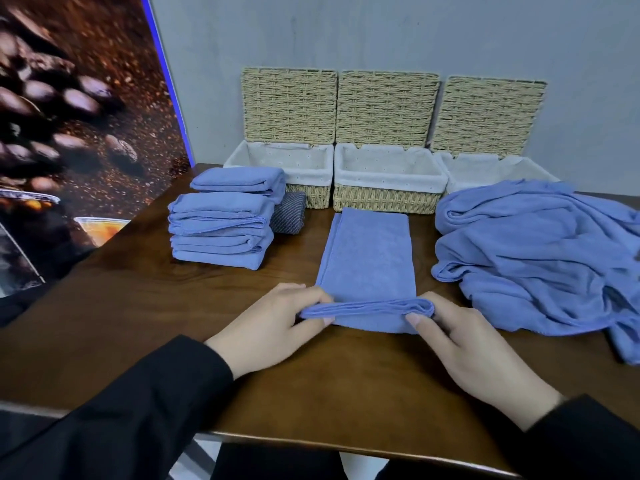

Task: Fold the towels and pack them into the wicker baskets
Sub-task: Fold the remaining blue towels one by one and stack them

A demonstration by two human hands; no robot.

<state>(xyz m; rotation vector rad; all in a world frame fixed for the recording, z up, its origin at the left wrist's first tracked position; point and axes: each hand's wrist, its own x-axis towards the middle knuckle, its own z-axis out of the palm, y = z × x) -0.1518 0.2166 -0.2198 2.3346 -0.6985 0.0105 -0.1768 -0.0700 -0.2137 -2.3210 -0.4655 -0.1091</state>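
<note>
Where frame ends, towel heap [540, 258] truncated.

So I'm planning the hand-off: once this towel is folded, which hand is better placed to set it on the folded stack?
Probably the left hand. It pinches the towel on the side nearer the folded stack, which sits to its left; the right hand would have to cross over.

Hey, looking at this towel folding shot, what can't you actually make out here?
All from the head view:
- Right basket: front wall and most of its inside hidden by the heap of unfolded towels.
- That heap: right end cut off by the frame edge, so no count.
- Dark grey cloth: mostly hidden behind the folded stack.
- Left hand and right hand: fingertips tucked under the towel being folded.
</note>
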